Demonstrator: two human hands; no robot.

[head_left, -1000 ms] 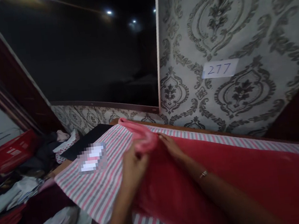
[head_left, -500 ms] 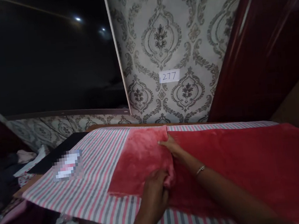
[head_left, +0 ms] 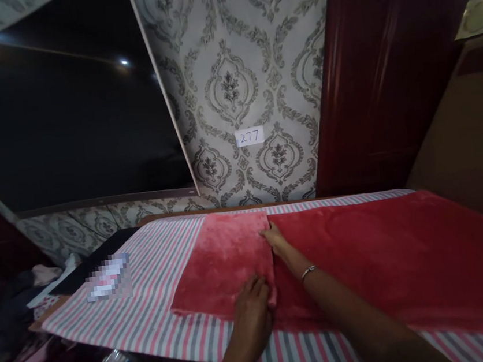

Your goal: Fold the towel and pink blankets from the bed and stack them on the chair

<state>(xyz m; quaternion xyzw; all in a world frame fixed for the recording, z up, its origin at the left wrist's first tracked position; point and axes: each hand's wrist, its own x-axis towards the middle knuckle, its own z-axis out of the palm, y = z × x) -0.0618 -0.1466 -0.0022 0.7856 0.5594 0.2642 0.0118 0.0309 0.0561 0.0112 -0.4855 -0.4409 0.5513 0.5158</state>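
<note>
A plush red blanket (head_left: 390, 257) lies across the table, its left end folded over into a lighter-toned flap (head_left: 229, 264). At the near corner of the flap's right edge, my left hand (head_left: 253, 310) has its fingers curled down on the cloth, gripping the edge. Farther up the same edge, my right hand (head_left: 275, 238) pinches the cloth, thumb on top of the flap; the other fingers are partly hidden. A thin bracelet circles my right wrist. Beneath the blanket spreads a pink, grey and white striped cloth (head_left: 149, 290).
A large dark television (head_left: 69, 119) hangs at the left against patterned wallpaper. A paper marked 277 (head_left: 250, 136) is on the wall. Dark red panelling (head_left: 360, 74) stands at the right. A blurred-out item (head_left: 107, 277) lies on the striped cloth, with clothes heaped at far left.
The flap's right edge, bunched at my left hand before, now lies straighter and flatter. Both hands stay on that edge. The camera view has swung to the right.
</note>
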